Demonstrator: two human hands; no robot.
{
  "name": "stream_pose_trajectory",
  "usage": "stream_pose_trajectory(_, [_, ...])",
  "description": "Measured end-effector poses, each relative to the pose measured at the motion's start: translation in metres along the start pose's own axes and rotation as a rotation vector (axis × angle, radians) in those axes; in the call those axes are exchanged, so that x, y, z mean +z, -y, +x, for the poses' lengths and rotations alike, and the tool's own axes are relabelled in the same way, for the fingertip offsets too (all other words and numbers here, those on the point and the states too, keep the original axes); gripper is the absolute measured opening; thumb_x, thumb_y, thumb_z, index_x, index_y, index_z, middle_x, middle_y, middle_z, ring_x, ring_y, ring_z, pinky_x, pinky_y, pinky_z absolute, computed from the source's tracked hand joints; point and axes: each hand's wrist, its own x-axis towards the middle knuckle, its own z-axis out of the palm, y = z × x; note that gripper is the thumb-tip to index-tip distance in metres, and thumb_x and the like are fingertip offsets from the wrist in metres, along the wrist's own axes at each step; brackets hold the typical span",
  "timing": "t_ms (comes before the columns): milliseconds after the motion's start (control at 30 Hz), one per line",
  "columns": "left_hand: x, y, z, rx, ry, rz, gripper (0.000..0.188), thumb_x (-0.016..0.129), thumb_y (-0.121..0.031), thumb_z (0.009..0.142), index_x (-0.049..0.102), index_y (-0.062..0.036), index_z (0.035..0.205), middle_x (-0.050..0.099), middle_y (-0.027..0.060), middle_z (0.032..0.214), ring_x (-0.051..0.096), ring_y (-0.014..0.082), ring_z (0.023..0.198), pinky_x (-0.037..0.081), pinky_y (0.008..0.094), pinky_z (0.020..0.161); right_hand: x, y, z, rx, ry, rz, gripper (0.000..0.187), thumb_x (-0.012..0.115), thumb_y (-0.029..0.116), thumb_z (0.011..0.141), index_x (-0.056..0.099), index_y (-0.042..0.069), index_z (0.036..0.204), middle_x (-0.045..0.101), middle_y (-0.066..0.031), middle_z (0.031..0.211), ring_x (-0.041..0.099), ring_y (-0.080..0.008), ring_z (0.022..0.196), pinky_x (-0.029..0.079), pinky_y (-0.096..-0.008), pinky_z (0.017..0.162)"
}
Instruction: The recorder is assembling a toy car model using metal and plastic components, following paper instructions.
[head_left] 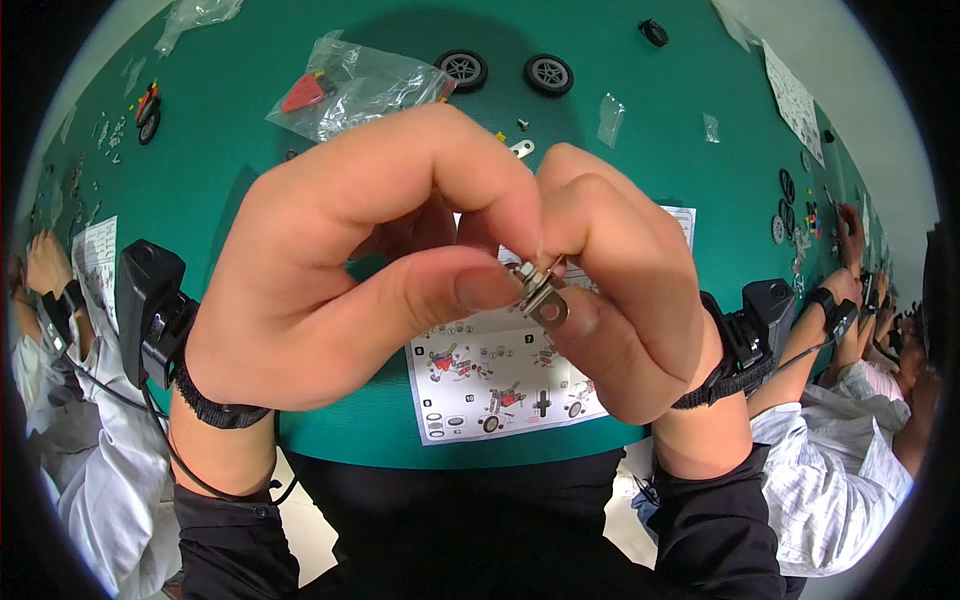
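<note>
My left hand (370, 270) and my right hand (625, 290) meet above the table's front part. Between their fingertips is a small metal bracket (549, 306) with a round hole in its tab. A nut (530, 272) sits against the bracket, pinched by my left thumb and index finger. The thumb and index finger of my right hand close on the bracket from the other side. Fingers hide part of the metal pieces. Below the hands lies a printed instruction sheet (460, 410) with assembly pictures, partly covered by them.
On the green table (340, 440) lie two black wheels (462, 70) and a clear plastic bag (375, 90) holding a red part (303, 93). A flat metal strip (522, 148), a small screw (522, 124) and small bags (611, 118) lie beyond my hands. Other people work at both sides.
</note>
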Motion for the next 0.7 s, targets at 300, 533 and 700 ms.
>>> stream_pose_trajectory(300, [0.003,-0.006,0.0,-0.287,-0.033,-0.161,0.03,0.065,-0.031,0.094,0.054,-0.0031,0.097,0.056,0.0017,0.089,0.052,0.007,0.074,0.041,0.0197,0.062,0.003,0.0,0.001,0.013,0.019,0.027,0.03,0.054,0.032,0.095,0.055,0.003,0.089,0.049,-0.0075,0.077,0.045,-0.0225,0.068,0.036,-0.0324,0.062])
stream_pose_trajectory(533, [0.012,0.0,0.007,-0.29,-0.07,-0.12,0.04,0.061,-0.044,0.096,0.053,-0.0055,0.095,0.054,-0.0016,0.083,0.048,0.0035,0.065,0.037,0.0187,0.054,-0.004,-0.007,0.001,0.024,-0.006,-0.006,0.024,0.052,0.026,0.095,0.054,0.003,0.089,0.05,-0.0079,0.077,0.046,-0.0228,0.069,0.037,-0.0323,0.063])
stream_pose_trajectory(700, [0.009,0.012,0.013,-0.356,-0.059,-0.167,0.039,0.055,-0.045,0.099,0.053,-0.0065,0.095,0.05,-0.0037,0.076,0.043,0.0033,0.057,0.032,0.0192,0.05,-0.007,-0.017,-0.001,-0.002,0.025,-0.052,0.022,0.049,0.023,0.096,0.054,0.002,0.09,0.053,-0.0091,0.079,0.047,-0.0228,0.069,0.039,-0.0334,0.064])
